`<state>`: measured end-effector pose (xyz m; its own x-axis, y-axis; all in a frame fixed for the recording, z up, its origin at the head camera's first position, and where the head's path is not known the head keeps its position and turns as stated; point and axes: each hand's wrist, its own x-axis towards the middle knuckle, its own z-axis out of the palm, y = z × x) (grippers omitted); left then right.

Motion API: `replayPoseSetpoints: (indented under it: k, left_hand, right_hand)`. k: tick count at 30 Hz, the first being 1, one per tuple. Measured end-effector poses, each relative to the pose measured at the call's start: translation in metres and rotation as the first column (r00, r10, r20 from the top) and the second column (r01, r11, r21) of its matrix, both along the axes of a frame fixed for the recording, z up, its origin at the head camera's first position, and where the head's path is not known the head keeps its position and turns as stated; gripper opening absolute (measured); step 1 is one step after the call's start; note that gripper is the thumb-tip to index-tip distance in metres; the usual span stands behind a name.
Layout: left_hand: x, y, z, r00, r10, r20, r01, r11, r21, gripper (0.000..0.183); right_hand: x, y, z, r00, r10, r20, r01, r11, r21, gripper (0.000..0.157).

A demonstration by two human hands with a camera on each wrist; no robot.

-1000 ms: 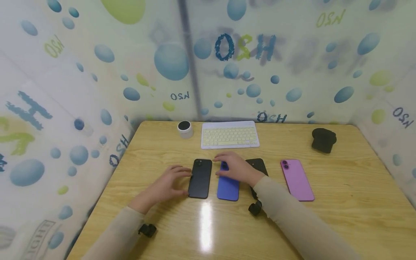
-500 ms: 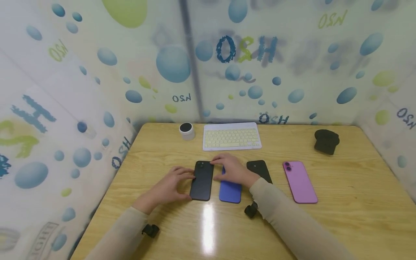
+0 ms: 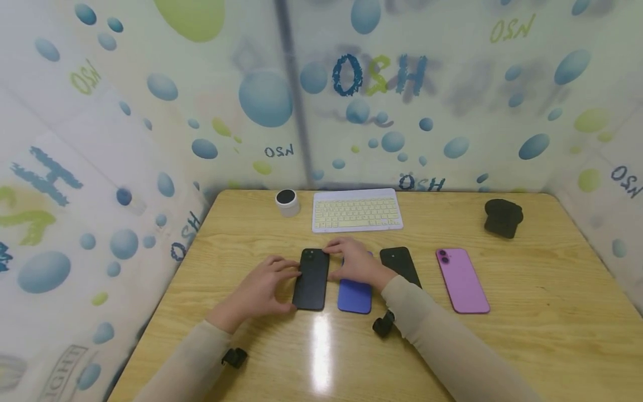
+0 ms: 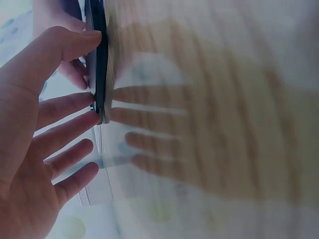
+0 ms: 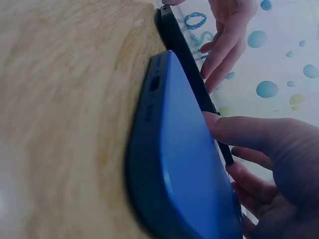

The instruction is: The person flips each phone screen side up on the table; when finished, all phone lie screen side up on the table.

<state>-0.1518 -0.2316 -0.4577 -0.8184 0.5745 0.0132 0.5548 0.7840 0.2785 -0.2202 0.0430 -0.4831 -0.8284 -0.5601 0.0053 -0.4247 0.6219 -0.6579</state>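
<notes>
A black phone (image 3: 310, 286) lies back up on the table. My left hand (image 3: 258, 287) touches its left side, the thumb at the lower corner and fingertips along the edge. In the left wrist view, the thumb (image 4: 75, 44) and two straight fingers meet the phone's edge (image 4: 100, 64); the other fingers are spread free. My right hand (image 3: 355, 261) reaches over a blue phone (image 3: 355, 298), hiding its upper part. Its fingertips touch the black phone's upper right corner, and its thumb (image 5: 239, 130) is at the right edge. Neither hand curls round a phone.
A second black phone (image 3: 400, 262), partly under the right sleeve, and a pink phone (image 3: 463, 282) lie to the right. Behind stand a white keyboard (image 3: 357, 211) and a small white jar with a dark top (image 3: 287, 203). A black object (image 3: 503, 218) sits at back right.
My right hand has moved left from above the blue phone to the black phone's upper right corner. My left thumb has come onto the lower left corner. The phones look unmoved.
</notes>
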Motion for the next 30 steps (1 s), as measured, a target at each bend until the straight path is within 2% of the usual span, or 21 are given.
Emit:
replayPoseSetpoints:
  k: [10,20,30]
  left_hand:
    - [-0.001,0.003,0.002,1.000,0.002,-0.006,-0.002,1.000,-0.011,0.076]
    - [-0.001,0.012,0.000,0.999,-0.025,0.034,0.021,0.995,0.095,0.084]
    - [-0.002,0.014,0.003,0.998,-0.013,0.068,0.001,0.984,0.175,0.096]
  right_hand:
    - [0.002,0.000,-0.003,0.999,-0.044,0.031,0.047,0.991,-0.128,0.069]
    - [0.009,0.004,0.005,0.997,-0.057,-0.050,0.048,0.984,-0.170,0.067]
    - [0.010,-0.001,0.005,0.996,-0.022,-0.087,-0.002,0.964,-0.266,0.074]
